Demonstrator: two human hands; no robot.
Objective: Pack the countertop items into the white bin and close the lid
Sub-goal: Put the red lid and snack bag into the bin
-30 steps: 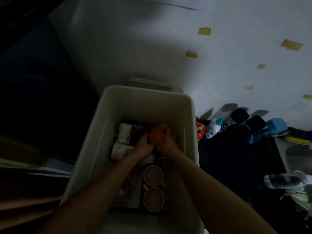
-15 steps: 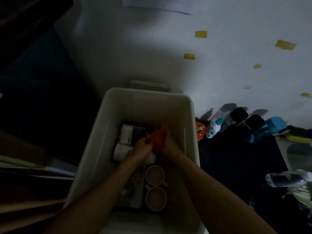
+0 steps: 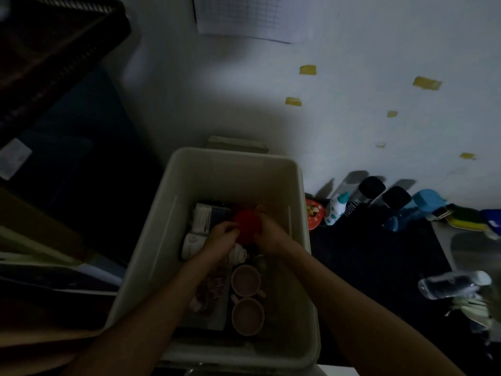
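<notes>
Grip of left hand [image 3: 221, 238] and right hand [image 3: 272, 234] on red object [image 3: 246, 224] in white bin [image 3: 230, 172]; dark countertop [image 3: 366, 256], pale wall [image 3: 352, 126].

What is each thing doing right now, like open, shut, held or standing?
Bin, open, no lid on, partly packed.
Red thing, held in the bin by left hand and right hand.
Pink cups, upright in the bin, look empty.
Black-capped bottles, upright, capped, outside the bin.
Clear bottle, lying on its side.
</notes>
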